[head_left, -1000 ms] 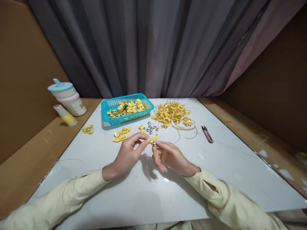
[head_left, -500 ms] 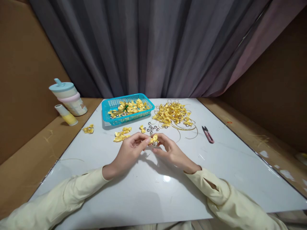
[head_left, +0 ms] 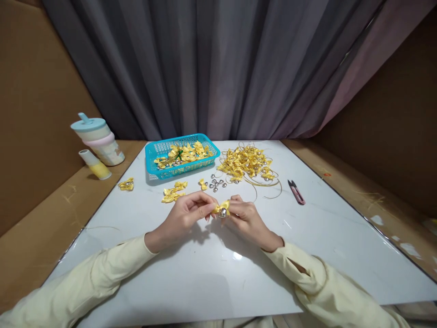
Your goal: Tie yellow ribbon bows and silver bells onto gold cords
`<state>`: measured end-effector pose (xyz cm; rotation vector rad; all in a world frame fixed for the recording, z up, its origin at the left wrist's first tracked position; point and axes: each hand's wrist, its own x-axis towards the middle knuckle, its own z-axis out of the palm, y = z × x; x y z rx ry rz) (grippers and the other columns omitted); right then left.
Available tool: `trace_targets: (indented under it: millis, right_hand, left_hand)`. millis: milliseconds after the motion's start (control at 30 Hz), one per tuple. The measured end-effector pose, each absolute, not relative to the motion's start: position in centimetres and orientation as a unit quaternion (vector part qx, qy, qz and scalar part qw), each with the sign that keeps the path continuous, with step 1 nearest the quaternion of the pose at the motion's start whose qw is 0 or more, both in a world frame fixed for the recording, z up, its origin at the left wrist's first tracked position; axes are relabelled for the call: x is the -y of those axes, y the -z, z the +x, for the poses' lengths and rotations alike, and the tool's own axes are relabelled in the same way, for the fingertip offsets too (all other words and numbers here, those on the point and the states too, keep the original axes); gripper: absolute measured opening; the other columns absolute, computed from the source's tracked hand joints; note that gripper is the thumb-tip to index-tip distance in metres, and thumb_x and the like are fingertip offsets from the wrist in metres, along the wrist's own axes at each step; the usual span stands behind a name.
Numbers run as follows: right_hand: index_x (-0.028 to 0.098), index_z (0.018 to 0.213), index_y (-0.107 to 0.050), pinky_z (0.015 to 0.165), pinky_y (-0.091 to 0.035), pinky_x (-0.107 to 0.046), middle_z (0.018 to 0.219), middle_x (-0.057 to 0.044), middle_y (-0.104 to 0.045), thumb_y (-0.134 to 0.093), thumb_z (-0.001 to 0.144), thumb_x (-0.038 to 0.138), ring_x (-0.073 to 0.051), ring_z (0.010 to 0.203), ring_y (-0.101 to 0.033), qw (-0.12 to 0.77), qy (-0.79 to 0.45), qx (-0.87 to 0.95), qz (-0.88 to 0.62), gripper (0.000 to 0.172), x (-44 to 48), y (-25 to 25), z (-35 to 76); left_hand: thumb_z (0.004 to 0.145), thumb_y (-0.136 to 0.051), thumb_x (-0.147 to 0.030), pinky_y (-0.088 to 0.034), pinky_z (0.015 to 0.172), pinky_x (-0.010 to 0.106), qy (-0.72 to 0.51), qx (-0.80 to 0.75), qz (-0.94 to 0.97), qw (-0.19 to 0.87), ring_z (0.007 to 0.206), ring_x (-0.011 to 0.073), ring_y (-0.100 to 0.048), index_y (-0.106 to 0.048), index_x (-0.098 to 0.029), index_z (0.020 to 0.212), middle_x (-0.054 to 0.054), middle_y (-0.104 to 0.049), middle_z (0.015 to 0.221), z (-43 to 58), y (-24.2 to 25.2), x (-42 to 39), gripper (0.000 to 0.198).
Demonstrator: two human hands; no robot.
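Observation:
Between my hands, just above the white table [head_left: 205,282], is a yellow ribbon bow [head_left: 218,208] with a silver bell [head_left: 223,212] at its middle. My left hand [head_left: 189,214] pinches the bow's left end between thumb and fingers. At the other end, the closed fingers of my right hand [head_left: 246,218] grip the bow beside the bell. Beyond my hands lie several loose silver bells [head_left: 215,185] and a single yellow bow [head_left: 202,184]. More yellow bows [head_left: 173,193] rest just past my left hand.
A blue basket [head_left: 148,159] holding yellow bows stands at the back. Right of it spreads a pile of bows with bells and cords [head_left: 247,161]. Thread snips [head_left: 296,192] lie at the right. A tumbler [head_left: 100,141] and a thread spool [head_left: 95,165] stand left.
My right hand has turned and its fingers have closed on the right end of the bow. The bow has come slightly nearer, its bell now facing me.

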<state>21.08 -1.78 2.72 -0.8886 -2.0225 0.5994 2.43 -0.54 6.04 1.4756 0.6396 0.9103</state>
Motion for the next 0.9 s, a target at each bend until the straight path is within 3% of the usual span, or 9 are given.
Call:
trace_targets:
  millis: [167, 300, 367, 500, 733, 900]
  right_hand:
    - [0.017, 0.062, -0.060, 0.073, -0.039, -0.030, 0.059, -0.003, -0.065, -0.041, 0.093, 0.033, -0.013, 0.062, -0.055, 0.366, -0.310, 0.799, -0.363, 0.040, 1.7, -3.7, 21.5]
    - [0.017, 0.077, -0.059, 0.070, -0.042, -0.026, 0.070, 0.000, -0.065, -0.060, 0.080, 0.039, -0.013, 0.070, -0.058, 0.315, -0.434, 0.752, -0.383, 0.022, 1.6, -4.7, 22.2]
    - [0.017, 0.082, -0.056, 0.072, -0.042, -0.028, 0.071, 0.000, -0.063, -0.059, 0.079, 0.044, -0.013, 0.070, -0.057, 0.327, -0.466, 0.728, -0.382, 0.028, 1.7, -5.1, 22.4]
    - [0.017, 0.070, -0.048, 0.065, -0.040, -0.027, 0.059, 0.002, -0.054, -0.041, 0.088, 0.054, -0.011, 0.059, -0.051, 0.328, -0.533, 0.682, -0.377, 0.042, 2.0, -5.7, 22.1]
    - [0.015, 0.073, -0.050, 0.055, -0.036, -0.023, 0.051, 0.005, -0.050, -0.048, 0.086, 0.051, -0.008, 0.049, -0.045, 0.312, -0.606, 0.632, -0.369, 0.039, 2.4, -6.2, 21.3]
    - [0.015, 0.076, -0.049, 0.050, -0.032, -0.022, 0.049, 0.007, -0.049, -0.051, 0.083, 0.051, -0.006, 0.046, -0.042, 0.325, -0.612, 0.622, -0.364, 0.037, 2.3, -5.8, 21.2]
  left_hand:
    - [0.084, -0.058, -0.025, -0.044, 0.062, 0.022, -0.390, -0.282, 0.654, 0.584, 0.066, 0.0100, -0.055, -0.060, -0.014, 0.077, 0.002, -0.061, 0.075, 2.4, -6.0, 0.5, 0.013]
    - [0.084, -0.056, -0.022, -0.044, 0.065, 0.024, -0.408, -0.303, 0.724, 0.466, 0.071, 0.0121, -0.056, -0.060, -0.014, 0.078, 0.004, -0.062, 0.078, 2.5, -6.2, 0.2, 0.011]
    - [0.085, -0.055, -0.020, -0.044, 0.066, 0.026, -0.409, -0.297, 0.760, 0.409, 0.071, 0.0131, -0.056, -0.060, -0.014, 0.077, 0.005, -0.063, 0.077, 2.5, -6.1, 0.1, 0.011]
    - [0.085, -0.052, -0.017, -0.045, 0.066, 0.028, -0.411, -0.273, 0.803, 0.334, 0.070, 0.0137, -0.056, -0.059, -0.013, 0.078, 0.006, -0.063, 0.077, 2.6, -5.9, 0.2, 0.011]
    - [0.087, -0.048, -0.017, -0.043, 0.065, 0.026, -0.402, -0.268, 0.838, 0.253, 0.070, 0.0131, -0.054, -0.056, -0.015, 0.085, 0.004, -0.061, 0.079, 2.5, -5.3, 0.6, 0.008]
    - [0.092, -0.040, -0.021, -0.042, 0.068, 0.025, -0.336, -0.285, 0.859, 0.260, 0.071, 0.0132, -0.052, -0.053, -0.016, 0.085, 0.003, -0.055, 0.077, 2.6, -5.2, 0.7, 0.015]
